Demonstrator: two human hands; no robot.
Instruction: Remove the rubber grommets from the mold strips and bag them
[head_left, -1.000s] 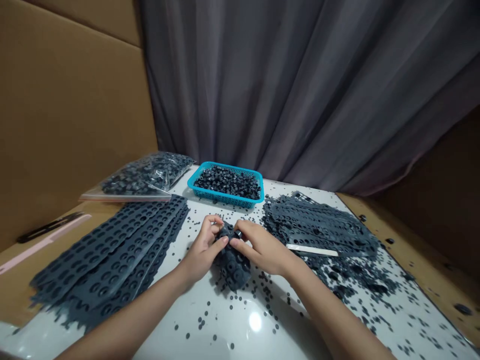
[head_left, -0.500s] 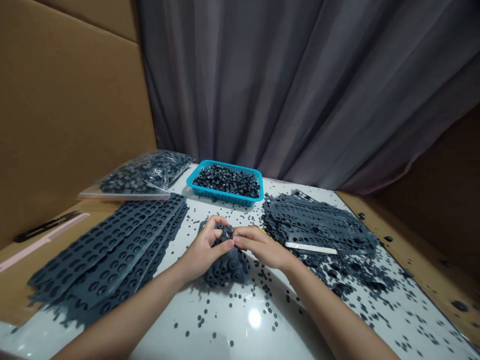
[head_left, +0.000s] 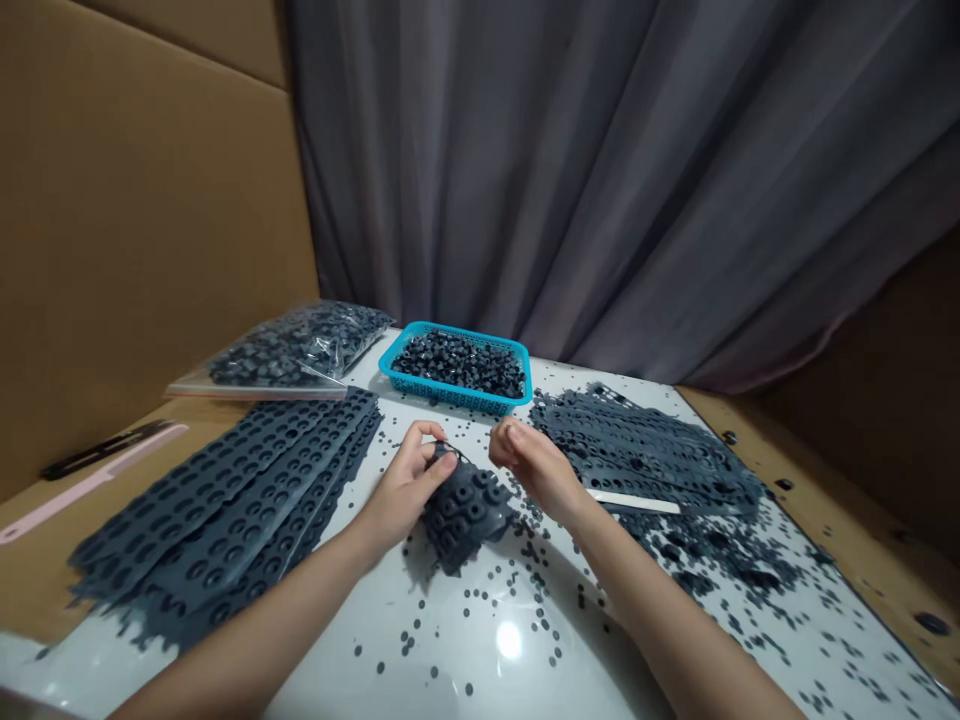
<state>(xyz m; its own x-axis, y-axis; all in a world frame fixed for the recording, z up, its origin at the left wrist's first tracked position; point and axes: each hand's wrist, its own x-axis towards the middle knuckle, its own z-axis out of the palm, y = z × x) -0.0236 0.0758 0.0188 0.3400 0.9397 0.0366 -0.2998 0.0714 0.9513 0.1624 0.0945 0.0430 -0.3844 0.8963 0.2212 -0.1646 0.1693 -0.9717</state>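
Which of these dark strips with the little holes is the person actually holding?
The bunched strip gripped in the left hand. It is curled up off the table, while the others lie flat in the left stack and right stack.

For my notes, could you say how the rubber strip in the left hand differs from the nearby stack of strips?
The rubber strip is one bunched piece held by the left hand; the stack of strips is many flat pieces. The stack, unlike the strip, is untouched. Both are dark grey rubber with rows of round rings.

A grey curtain [head_left: 570, 170] hangs at twelve o'clock. A cardboard wall [head_left: 142, 200] stands at ten, a dark panel [head_left: 870, 330] at two.
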